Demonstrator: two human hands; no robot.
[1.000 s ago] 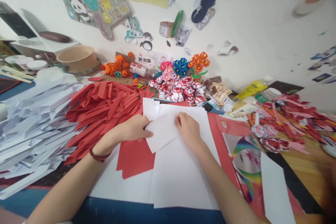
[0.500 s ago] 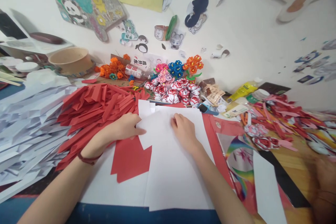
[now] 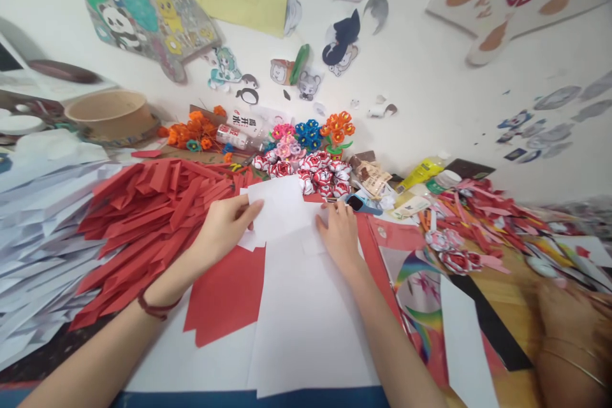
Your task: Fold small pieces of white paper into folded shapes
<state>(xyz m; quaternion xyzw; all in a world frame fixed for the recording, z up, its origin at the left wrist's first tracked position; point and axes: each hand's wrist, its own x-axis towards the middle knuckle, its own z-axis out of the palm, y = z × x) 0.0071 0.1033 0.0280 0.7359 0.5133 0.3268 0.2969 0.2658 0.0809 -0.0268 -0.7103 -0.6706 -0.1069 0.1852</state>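
My left hand [image 3: 228,224] pinches a small white paper sheet [image 3: 280,209] at its left edge, thumb on top. The sheet is raised above the larger white paper [image 3: 308,319]. My right hand [image 3: 339,236] is closed, with thumb and fingers on a second small piece of white paper [image 3: 312,239] that partly meets the first one. Below my left hand, cut red paper [image 3: 227,299] lies on the white sheets. A pile of folded red paper strips [image 3: 153,204] is close to my left wrist.
Folded white strips [image 3: 43,223] cover the far left. Red-and-white paper flowers [image 3: 321,172] and a blue watch [image 3: 361,204] sit behind my hands. To the right are a rainbow-patterned pouch [image 3: 415,287], red and pink scraps [image 3: 485,217] and another person's hand [image 3: 568,312].
My left hand has lifted the small white sheet up off the larger paper. My right hand now has a small white piece at its fingers. The camera view has turned slightly right.
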